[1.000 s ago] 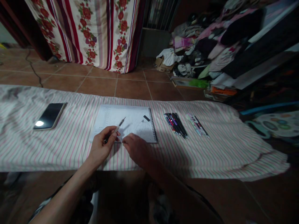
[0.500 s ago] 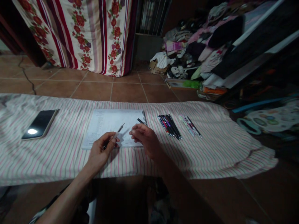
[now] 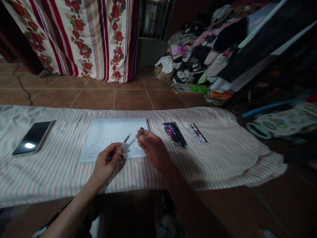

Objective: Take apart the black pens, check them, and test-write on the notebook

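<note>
My left hand (image 3: 109, 159) is closed round a pen (image 3: 127, 138), whose dark pointed end slants up and to the right above the notebook. My right hand (image 3: 152, 147) hovers just right of that point, thumb and fingertips pinched together; what they hold, if anything, is too small to make out. Beneath both hands lies a spiral notebook (image 3: 109, 132), its coil along the right side. A short black piece (image 3: 142, 128) shows just behind my right fingers, mostly hidden by them.
Right of the notebook lies a bunch of pens (image 3: 175, 135), with a smaller group of pens (image 3: 197, 133) beyond it. A phone (image 3: 33, 138) rests at the left on the striped cloth (image 3: 223, 158). Behind are a floral curtain (image 3: 91, 39) and heaped clothes (image 3: 193, 49).
The view has shifted slightly, so the notebook, pens and phone sit further left. My right fingertips have come a little nearer the pen's point. My left hand keeps hold of the pen.
</note>
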Available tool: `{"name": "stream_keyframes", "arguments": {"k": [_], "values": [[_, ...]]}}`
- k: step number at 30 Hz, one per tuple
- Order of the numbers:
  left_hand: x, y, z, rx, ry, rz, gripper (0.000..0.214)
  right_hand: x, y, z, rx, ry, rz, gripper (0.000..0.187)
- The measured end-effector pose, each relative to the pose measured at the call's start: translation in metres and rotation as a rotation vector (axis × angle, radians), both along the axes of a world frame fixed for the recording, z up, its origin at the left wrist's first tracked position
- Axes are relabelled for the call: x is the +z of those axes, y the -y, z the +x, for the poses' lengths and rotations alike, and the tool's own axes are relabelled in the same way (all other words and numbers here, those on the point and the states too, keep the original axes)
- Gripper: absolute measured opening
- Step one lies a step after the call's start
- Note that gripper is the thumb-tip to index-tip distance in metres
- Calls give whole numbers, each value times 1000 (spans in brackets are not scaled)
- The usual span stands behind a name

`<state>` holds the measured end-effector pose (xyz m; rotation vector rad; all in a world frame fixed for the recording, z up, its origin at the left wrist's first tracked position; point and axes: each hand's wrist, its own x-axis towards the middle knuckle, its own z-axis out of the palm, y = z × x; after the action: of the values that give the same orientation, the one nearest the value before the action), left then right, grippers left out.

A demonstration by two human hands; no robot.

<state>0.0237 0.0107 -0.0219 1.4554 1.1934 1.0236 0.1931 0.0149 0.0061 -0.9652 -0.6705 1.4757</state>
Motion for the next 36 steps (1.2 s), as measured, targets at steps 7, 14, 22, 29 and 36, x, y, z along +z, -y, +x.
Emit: {"name": "stream_keyframes", "arguments": {"k": [7,14,22,29,36], "values": [[0,1,2,-10,-22,20,24,-7,0,4,-15,85,36,25],[1,3,4,-43,-100,57,24,-8,0,3,12,57,27,30],[6,6,6,-74,-170,88,23,-9,0,4,-13,213,64,26],[3,5,5,-74,-212,92,23,-9,0,5,1,283,75,24],[1,6,4,-88,-254,70,27,-11,-1,5,-10,287,72,25]]}}
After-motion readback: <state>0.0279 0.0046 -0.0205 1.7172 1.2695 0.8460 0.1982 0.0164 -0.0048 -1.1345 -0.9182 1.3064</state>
